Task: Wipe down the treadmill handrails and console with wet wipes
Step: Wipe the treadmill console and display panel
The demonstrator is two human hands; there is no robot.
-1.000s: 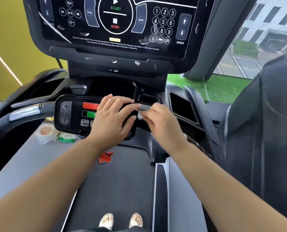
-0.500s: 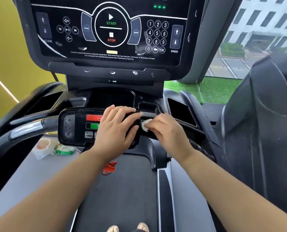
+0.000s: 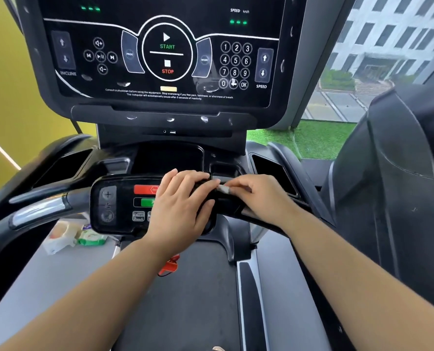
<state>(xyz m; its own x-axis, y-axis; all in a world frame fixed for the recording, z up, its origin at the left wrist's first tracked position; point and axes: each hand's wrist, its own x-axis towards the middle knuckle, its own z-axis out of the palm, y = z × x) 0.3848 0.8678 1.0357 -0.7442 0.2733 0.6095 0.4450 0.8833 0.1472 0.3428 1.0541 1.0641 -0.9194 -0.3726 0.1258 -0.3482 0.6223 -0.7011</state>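
The fingers (image 3: 238, 184) of the right hand (image 3: 259, 198) were drawn together and pinched a small folded wet wipe (image 3: 223, 190). The wipe was pressed to the black bar at the 3 o'clock edge of the small control panel (image 3: 117, 203). The fingers (image 3: 185, 182) of the left hand (image 3: 183, 211) were laid close together over the panel's right half, and 1 digit reached to just beside the wipe.

The step in hand was judged to be the seam where panel meets rail. It would be done best with short, firm strokes along the seam and a clean face of the wipe turned outward. The steadying palm should be held lightly, since the red and green buttons lay partly under it. How damp the wipe was could not be told.

Further out, the left handrail (image 3: 41, 211) with its chrome strip lay at 9 o'clock. A green wipe pack (image 3: 91, 236) sat below it on a grey surface. The main console (image 3: 160, 54) stood at 12 o'clock and probably awaited broader passes.
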